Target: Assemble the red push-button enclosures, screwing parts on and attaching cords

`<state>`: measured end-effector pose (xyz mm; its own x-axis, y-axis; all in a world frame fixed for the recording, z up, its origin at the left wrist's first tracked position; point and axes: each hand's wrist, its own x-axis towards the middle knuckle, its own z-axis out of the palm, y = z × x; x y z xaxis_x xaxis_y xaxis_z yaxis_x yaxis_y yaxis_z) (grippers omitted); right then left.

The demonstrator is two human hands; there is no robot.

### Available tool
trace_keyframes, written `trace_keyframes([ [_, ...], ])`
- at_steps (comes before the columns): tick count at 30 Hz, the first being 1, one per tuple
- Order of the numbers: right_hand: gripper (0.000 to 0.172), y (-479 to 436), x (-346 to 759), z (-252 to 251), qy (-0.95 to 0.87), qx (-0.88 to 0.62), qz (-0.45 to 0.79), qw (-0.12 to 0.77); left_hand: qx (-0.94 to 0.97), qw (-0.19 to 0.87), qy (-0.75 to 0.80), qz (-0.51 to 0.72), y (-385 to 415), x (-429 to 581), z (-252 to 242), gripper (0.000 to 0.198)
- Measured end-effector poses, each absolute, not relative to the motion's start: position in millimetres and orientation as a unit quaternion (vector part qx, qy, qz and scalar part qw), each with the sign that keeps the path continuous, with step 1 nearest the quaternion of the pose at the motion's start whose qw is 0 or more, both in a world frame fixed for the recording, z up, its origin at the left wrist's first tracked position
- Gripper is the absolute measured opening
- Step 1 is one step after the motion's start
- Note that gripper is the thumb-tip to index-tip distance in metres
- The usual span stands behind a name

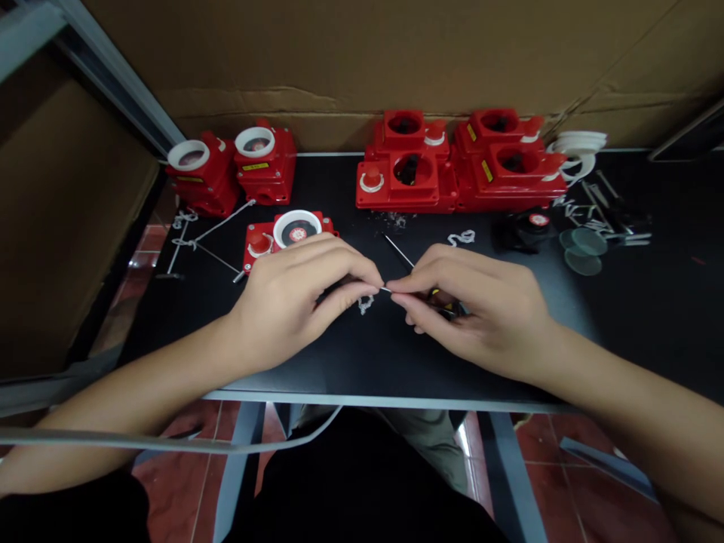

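My left hand and my right hand meet over the middle of the table, fingertips pinched. Between them shows a short, thin, pale piece; most of it is hidden by the fingers. A screwdriver points up and left from beneath my right hand, and I cannot tell whether that hand also holds it. Under the fingertips lies a small bunched white cord. Partly behind my left hand is a red housing with a white ring and dark round window.
Two red housings with white rings stand at the back left. Several open red housings stand farther right. White rings, clear discs, metal rods and a black part lie right. A grey cable crosses in front.
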<state>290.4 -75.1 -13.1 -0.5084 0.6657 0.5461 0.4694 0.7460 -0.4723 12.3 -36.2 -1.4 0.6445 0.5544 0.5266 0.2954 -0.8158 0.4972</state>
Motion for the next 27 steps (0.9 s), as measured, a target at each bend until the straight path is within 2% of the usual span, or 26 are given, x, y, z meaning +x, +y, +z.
trace_keyframes([
  [8,0.011,-76,291,-9,-0.857,-0.350,0.190,0.327,0.806,0.404,0.269,0.338,-33,14,0,0.014],
  [13,0.010,-76,292,-16,-0.877,-0.337,0.201,0.278,0.777,0.442,0.281,0.350,-30,14,-2,0.017],
  [21,0.020,-77,294,-26,-0.923,-0.323,0.094,0.187,0.711,0.517,0.251,0.404,-35,17,0,0.009],
  [24,0.017,-78,292,-27,-0.921,-0.325,0.082,0.198,0.696,0.540,0.238,0.409,-36,18,2,0.008],
  [27,0.018,-77,286,-25,-0.883,-0.336,0.177,0.276,0.707,0.534,0.242,0.396,-37,18,1,0.008],
])
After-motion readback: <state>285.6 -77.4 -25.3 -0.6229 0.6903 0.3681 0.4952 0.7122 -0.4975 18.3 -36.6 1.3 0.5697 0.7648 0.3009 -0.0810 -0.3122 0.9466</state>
